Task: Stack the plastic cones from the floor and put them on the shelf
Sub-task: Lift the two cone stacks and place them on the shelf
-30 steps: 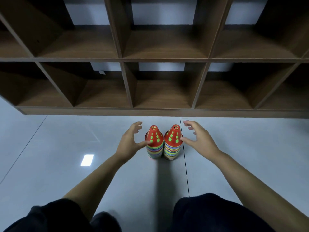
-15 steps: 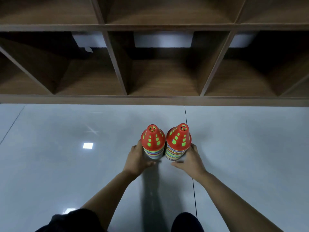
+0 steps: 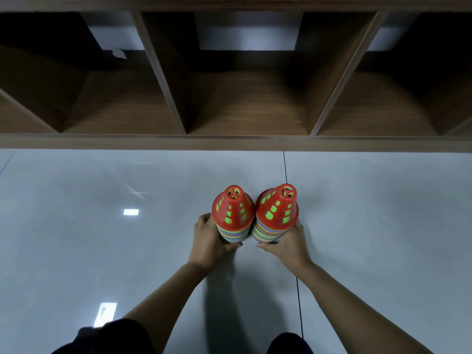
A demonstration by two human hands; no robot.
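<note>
Two stacks of plastic cones stand side by side and touching, over the grey floor in front of the shelf. Each is topped by a red cone with green showing through its holes, over many coloured rims. My left hand (image 3: 208, 241) grips the base of the left stack (image 3: 233, 215). My right hand (image 3: 288, 242) grips the base of the right stack (image 3: 277, 213), which tilts slightly right. Whether the stacks touch the floor I cannot tell. The wooden shelf (image 3: 229, 143) lies straight ahead, its lowest compartments open towards me.
The glossy grey tiled floor (image 3: 102, 238) spreads on both sides with light reflections. A dark tile joint runs from the shelf edge towards me on the right. My dark-clothed knees show at the bottom edge. A scrap of paper or tape (image 3: 118, 53) hangs at the back of the left compartment.
My hands went from open beside the cone tops down to the bases and closed around them. The view tipped downward and moved closer to the shelf; the right stack leans a little more.
</note>
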